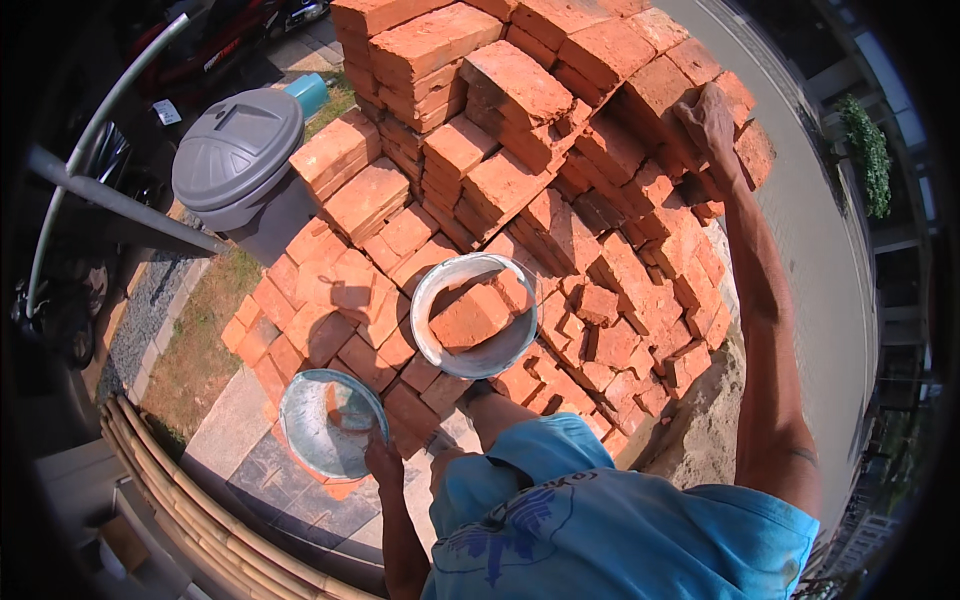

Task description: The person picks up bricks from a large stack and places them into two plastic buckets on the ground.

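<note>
My left hand (383, 460) is closed on the rim of a pale, mortar-stained bucket (312, 430), tilted low at my left. A small reddish patch shows inside it; I cannot make out what it is. A second whitish bucket (421, 330) stands on the bricks in front of me, with several red bricks (470, 318) in it. My right arm stretches far out to the right. At the upper right of the stack, my right hand (708, 122) has its fingers bent over the edge of a red brick (664, 92).
A stepped stack of red bricks (440, 45) rises ahead, with loose bricks (615, 340) sloping down on the right. A grey lidded bin (240, 150) stands at the left. Bamboo poles (200, 510) lie lower left, and a road (825, 250) runs along the right.
</note>
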The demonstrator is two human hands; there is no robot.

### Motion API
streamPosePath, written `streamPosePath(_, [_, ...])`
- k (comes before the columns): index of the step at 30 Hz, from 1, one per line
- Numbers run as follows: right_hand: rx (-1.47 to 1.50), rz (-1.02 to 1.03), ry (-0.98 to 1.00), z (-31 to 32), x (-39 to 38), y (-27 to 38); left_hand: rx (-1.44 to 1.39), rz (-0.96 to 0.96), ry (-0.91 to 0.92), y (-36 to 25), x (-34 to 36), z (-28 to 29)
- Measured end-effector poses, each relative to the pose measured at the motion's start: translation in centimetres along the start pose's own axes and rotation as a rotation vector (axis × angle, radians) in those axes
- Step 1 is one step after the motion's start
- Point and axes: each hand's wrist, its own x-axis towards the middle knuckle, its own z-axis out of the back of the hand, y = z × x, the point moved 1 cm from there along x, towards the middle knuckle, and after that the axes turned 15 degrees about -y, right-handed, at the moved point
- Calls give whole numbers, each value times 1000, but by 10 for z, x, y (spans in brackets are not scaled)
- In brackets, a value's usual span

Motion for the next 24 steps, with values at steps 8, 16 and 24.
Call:
streamPosePath(8, [-24, 167, -98, -21, -97, 53, 64, -80, 22, -26, -9, -1])
streamPosePath(16, [-38, 183, -83, -27, -107, 54, 212, -261, 31, -27, -40, -23])
streamPosePath(24, [33, 284, 73, -36, -85, 3, 108, -80, -130, -35, -39, 36])
